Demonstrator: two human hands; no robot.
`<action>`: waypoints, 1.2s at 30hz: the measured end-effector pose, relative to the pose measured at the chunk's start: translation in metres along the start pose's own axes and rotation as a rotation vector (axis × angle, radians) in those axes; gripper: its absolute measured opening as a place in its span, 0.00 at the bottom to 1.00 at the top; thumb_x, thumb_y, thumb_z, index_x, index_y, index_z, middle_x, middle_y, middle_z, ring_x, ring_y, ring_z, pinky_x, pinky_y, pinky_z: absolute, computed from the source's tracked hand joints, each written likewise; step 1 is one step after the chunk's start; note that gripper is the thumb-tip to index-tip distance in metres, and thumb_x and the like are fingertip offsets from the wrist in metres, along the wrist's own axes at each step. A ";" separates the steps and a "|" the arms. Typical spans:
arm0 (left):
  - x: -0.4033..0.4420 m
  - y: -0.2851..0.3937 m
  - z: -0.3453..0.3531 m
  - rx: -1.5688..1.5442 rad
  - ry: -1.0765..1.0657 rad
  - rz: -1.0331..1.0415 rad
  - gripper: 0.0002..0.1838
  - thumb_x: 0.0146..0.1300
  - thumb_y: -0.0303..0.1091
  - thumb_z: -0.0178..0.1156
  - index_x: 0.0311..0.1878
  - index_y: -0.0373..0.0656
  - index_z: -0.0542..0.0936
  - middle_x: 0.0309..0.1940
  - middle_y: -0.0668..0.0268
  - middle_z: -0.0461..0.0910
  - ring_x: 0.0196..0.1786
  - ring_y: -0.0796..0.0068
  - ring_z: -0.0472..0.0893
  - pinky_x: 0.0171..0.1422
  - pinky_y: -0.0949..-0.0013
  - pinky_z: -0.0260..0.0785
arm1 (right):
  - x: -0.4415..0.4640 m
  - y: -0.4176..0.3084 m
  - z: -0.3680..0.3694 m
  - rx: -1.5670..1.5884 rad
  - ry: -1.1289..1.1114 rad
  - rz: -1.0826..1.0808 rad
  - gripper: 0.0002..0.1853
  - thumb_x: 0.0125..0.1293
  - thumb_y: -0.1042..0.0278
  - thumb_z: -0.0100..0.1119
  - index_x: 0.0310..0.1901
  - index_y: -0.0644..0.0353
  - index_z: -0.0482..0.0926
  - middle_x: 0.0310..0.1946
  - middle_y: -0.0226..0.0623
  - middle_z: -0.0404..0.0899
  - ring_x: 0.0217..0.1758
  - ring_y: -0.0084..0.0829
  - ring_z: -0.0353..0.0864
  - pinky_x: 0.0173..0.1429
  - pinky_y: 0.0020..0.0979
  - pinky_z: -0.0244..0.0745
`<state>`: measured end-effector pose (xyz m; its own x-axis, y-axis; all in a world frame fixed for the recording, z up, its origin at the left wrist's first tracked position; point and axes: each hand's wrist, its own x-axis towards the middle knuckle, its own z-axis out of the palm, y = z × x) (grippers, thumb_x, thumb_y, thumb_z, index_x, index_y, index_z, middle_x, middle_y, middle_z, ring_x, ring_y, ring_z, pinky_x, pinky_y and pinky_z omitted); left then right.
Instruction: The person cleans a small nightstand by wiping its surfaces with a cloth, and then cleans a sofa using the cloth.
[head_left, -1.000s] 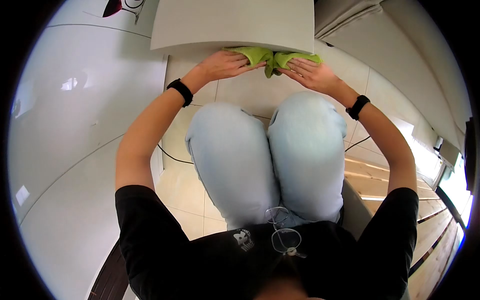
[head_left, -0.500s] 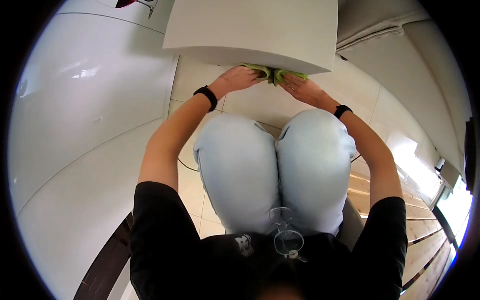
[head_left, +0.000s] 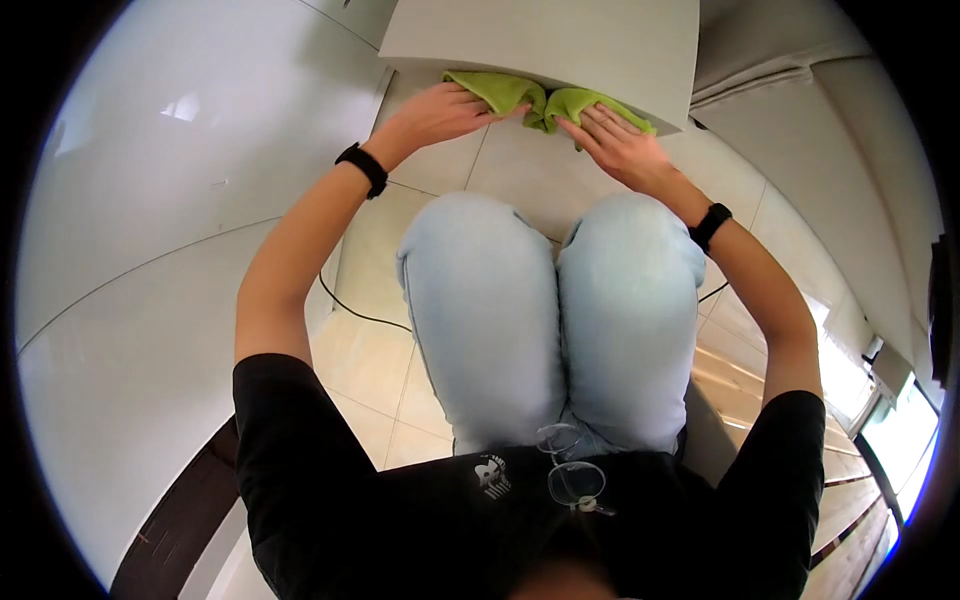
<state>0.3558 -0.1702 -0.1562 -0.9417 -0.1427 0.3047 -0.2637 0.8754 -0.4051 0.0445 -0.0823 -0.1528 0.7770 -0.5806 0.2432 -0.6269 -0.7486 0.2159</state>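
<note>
**Left hand point(head_left: 440, 114) and right hand point(head_left: 624, 150) touching a lime-green fabric cloth point(head_left: 505, 92)**

Work is seemingly under way; what is done or left isn't showing. Right fingers are lying extended on the cloth; left fingers are partly hiding behind it, their closure unclear. Just beyond the fingers, the cloth is seemingly meeting a smooth white curved-edged unit point(head_left: 545, 35).
</note>
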 end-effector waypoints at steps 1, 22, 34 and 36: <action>-0.001 0.000 0.008 -0.006 -0.041 0.054 0.35 0.61 0.30 0.55 0.73 0.56 0.62 0.51 0.72 0.78 0.55 0.73 0.77 0.64 0.69 0.69 | 0.003 0.000 0.009 -0.002 -0.003 -0.009 0.32 0.63 0.72 0.53 0.71 0.52 0.65 0.57 0.38 0.76 0.64 0.34 0.73 0.70 0.33 0.67; -0.054 0.025 0.078 -0.207 -0.287 0.025 0.26 0.63 0.32 0.52 0.66 0.52 0.70 0.54 0.70 0.77 0.61 0.71 0.75 0.68 0.69 0.65 | 0.044 -0.034 0.081 -0.092 -0.170 -0.178 0.30 0.67 0.67 0.50 0.71 0.55 0.62 0.64 0.38 0.72 0.70 0.35 0.68 0.73 0.34 0.62; -0.096 -0.050 0.004 0.135 -0.064 -0.041 0.39 0.58 0.29 0.58 0.74 0.62 0.62 0.47 0.76 0.79 0.53 0.77 0.78 0.65 0.72 0.68 | 0.117 -0.031 0.027 -0.034 0.210 -0.071 0.30 0.64 0.68 0.54 0.70 0.54 0.65 0.58 0.37 0.76 0.65 0.32 0.73 0.69 0.31 0.67; -0.103 -0.046 0.029 0.019 -0.174 0.096 0.33 0.59 0.30 0.57 0.70 0.59 0.68 0.50 0.75 0.78 0.56 0.76 0.77 0.66 0.71 0.67 | 0.106 -0.039 0.055 0.019 0.200 -0.062 0.31 0.64 0.68 0.54 0.70 0.54 0.65 0.58 0.37 0.76 0.64 0.31 0.73 0.70 0.31 0.66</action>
<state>0.4584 -0.2091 -0.1939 -0.9841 -0.1386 0.1108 -0.1737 0.8802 -0.4417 0.1546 -0.1322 -0.1869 0.7863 -0.4593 0.4133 -0.5754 -0.7880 0.2190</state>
